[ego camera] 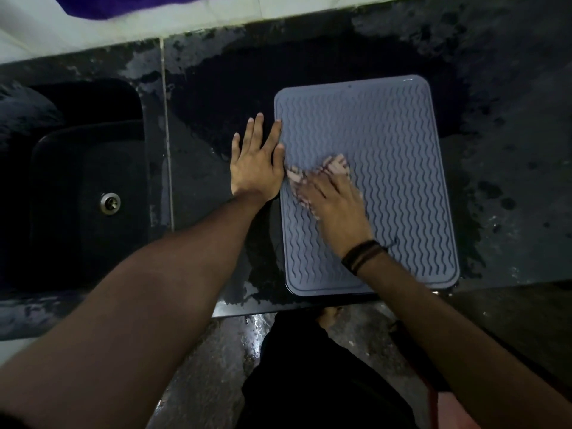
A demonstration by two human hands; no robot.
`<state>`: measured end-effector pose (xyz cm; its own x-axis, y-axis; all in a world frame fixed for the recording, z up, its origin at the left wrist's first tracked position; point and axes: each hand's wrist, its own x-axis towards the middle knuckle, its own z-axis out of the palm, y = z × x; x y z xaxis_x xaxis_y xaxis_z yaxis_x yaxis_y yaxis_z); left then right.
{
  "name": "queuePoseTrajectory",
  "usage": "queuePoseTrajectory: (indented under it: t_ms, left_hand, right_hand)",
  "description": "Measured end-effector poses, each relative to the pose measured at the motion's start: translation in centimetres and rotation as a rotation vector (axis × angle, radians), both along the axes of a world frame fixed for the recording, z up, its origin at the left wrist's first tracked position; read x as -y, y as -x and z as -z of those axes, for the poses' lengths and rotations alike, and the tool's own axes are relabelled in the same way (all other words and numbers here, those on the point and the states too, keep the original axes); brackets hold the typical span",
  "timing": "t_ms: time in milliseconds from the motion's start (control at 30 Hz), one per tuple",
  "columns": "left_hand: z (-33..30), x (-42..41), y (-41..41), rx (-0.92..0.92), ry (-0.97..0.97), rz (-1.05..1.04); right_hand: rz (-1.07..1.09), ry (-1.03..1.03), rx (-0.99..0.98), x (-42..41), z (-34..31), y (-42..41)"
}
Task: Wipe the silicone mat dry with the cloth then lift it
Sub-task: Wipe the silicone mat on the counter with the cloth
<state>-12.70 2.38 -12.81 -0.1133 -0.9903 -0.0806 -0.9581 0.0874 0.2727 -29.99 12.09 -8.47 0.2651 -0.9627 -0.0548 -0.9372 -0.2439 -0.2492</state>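
A grey silicone mat [399, 156] with wavy ridges lies flat on the dark wet countertop [510, 181]. My right hand [332, 201] presses a small pale patterned cloth [335, 165] onto the mat's left-middle part; the cloth is blurred and mostly hidden under the hand. My left hand [255, 162] lies flat on the counter with straight fingers, its index finger and thumb touching the mat's left edge.
A dark sink [80, 187] with a metal drain [110, 203] sits to the left. Pale wall tiles [192, 17] run along the back, with a purple cloth [123, 4] at the top left. The counter's front edge runs just below the mat.
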Motion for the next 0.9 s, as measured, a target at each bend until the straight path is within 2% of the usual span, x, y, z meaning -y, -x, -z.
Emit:
queuePoseTrajectory:
  t_ms: [200,267,433,600,733,900]
  left_hand:
    - [0.0,0.1,0.0,-0.013,-0.006,-0.005]
    - [0.1,0.0,-0.1,-0.005,-0.006,0.001]
    - [0.1,0.0,-0.1,0.011,-0.006,0.005]
    - [0.3,0.1,0.1,0.016,0.002,-0.015]
    - [0.5,0.1,0.0,0.001,0.011,-0.017]
    - [0.3,0.0,0.0,-0.03,0.006,-0.012]
  right_hand:
    - [-0.069,-0.113,0.007,-3.0,-2.4,1.9]
    - [-0.022,-0.082,0.059,-0.9,-3.4,1.8]
    - [0.054,0.173,0.104,8.5,-5.2,-1.2]
    - [-0.076,0.032,-0.061,15.2,-3.0,-3.4]
    - [-0.12,0.054,-0.109,15.5,-1.2,-1.0]
    - [-0.005,0.045,-0.099,15.1,-1.0,4.8]
